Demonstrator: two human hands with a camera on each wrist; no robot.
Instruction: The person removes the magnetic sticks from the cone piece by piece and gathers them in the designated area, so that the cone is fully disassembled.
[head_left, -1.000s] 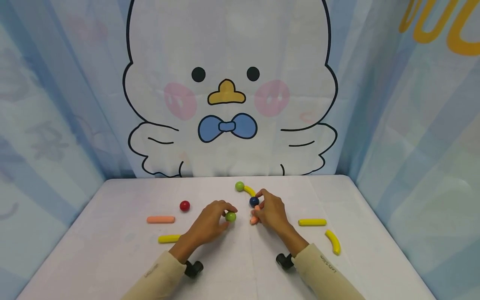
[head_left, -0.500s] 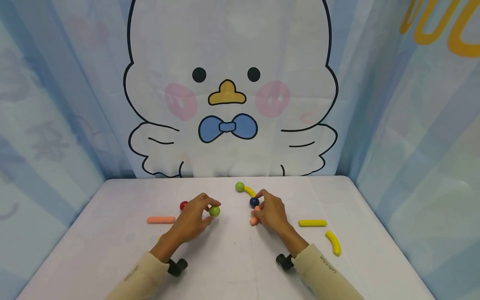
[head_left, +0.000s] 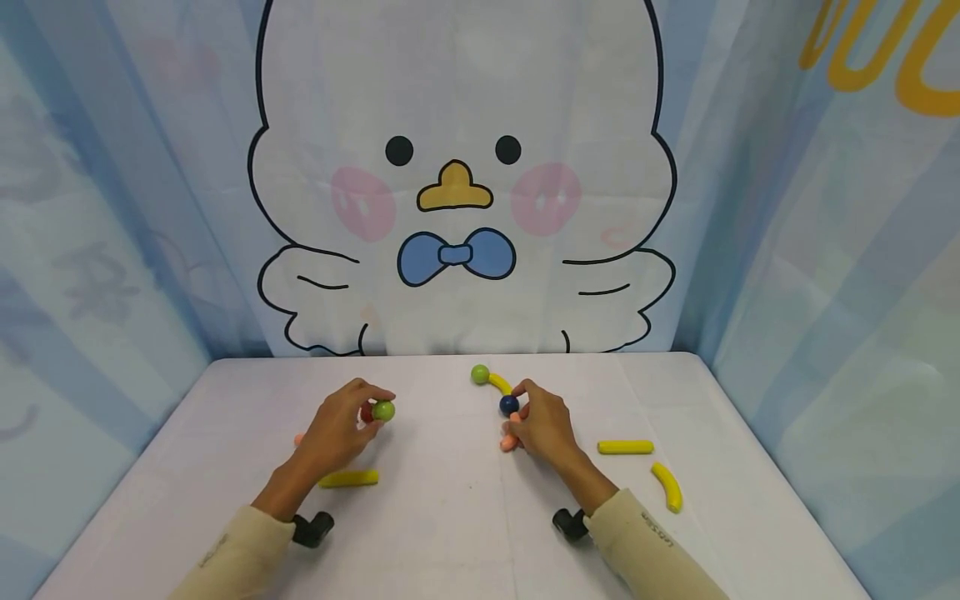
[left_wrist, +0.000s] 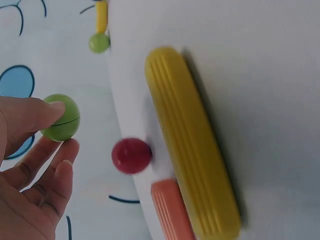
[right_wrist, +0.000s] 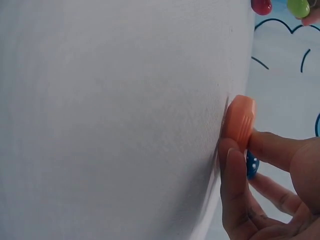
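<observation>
My left hand (head_left: 333,429) pinches a green ball (head_left: 384,411) between thumb and fingers; a fine seam crosses the ball in the left wrist view. Just behind it, a red ball (left_wrist: 131,155) lies on the table, partly covered by the hand in the head view. My right hand (head_left: 546,425) grips a ridged orange rod (right_wrist: 240,122) at the table. The rod's upper end meets a dark blue ball (head_left: 509,406). From there a curved yellow rod (head_left: 500,383) runs to another green ball (head_left: 480,374), forming a chain.
A straight yellow rod (head_left: 349,478) and an orange rod (left_wrist: 170,207) lie by my left forearm. Right of my right hand are a straight yellow rod (head_left: 626,447) and a curved yellow one (head_left: 667,487). A printed curtain (head_left: 457,100) stands behind the white table (head_left: 450,533).
My left hand has carried the green ball leftward, away from the chain and over to the red ball. My right hand has stayed in place on the orange rod.
</observation>
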